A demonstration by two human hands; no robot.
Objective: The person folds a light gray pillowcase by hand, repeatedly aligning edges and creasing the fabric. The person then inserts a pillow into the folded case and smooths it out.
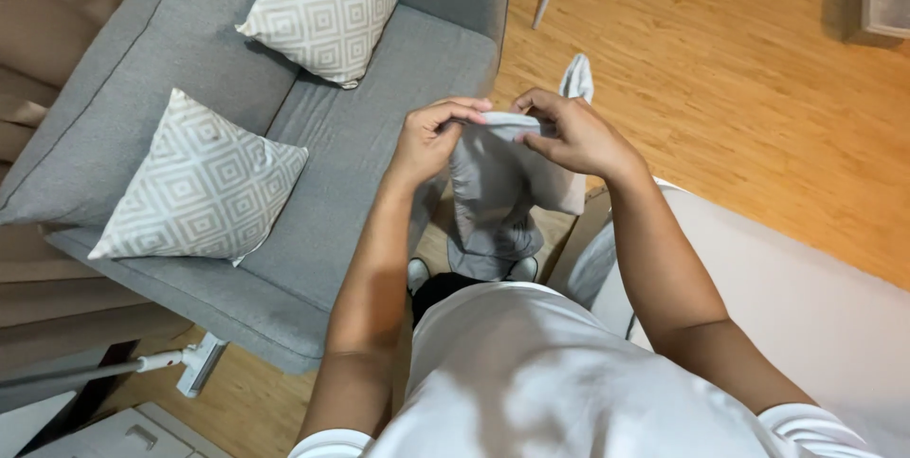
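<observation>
White shirt fabric (531, 373) on the person's torso fills the lower middle of the view, with both bare forearms rising from it toward the centre. Left hand (431, 140): fingers curled shut, pinching the top edge of a grey cloth (493, 202). Right hand (573, 136): likewise closed on the same top edge, thumb and fingers clamped over the fabric, knuckles toward the camera. Both hands sit close together, almost touching, with the gathered hem stretched between them. Grey cloth: hangs down from the hands in loose folds, held in the air above the front edge of the sofa seat and the strip of floor beside it; a lighter corner of it (578, 77) sticks up behind the right hand. Grey sofa (370, 126): occupies the upper left, its seat front edge running diagonally toward the person. Two patterned cushions rest on it, one (322, 8) against the backrest near the far armrest, the other (204, 183) near the left end of the seat. Wooden floor (739, 69): fills the upper right. White vacuum head (199, 363): lies on the floor at the sofa's lower left corner. Pale surface (806, 278): lies beside the right forearm; its kind cannot be told.
</observation>
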